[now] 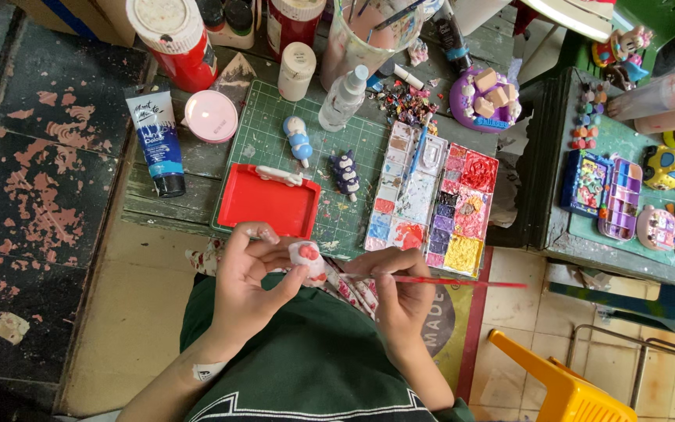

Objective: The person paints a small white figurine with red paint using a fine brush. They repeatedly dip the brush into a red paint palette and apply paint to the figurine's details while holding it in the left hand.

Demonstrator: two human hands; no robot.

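Holding: the left hand (248, 273) wraps its fingers round a small white figure (307, 259) with red dots, just off the table edge (167, 221).
Brush: the right hand (401, 293) pinches a thin red brush (462, 281), its tip at the figure.
Risk: a wobble might smear red paint; loose fingers might drop the figure.
Room: the red tray (267, 202) and paint palette (433, 199) sit near; the lap has open space.

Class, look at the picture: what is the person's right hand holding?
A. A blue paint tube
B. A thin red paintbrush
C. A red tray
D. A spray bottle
B: the right hand grips a thin red paintbrush whose tip points at the small white figurine in the left hand.
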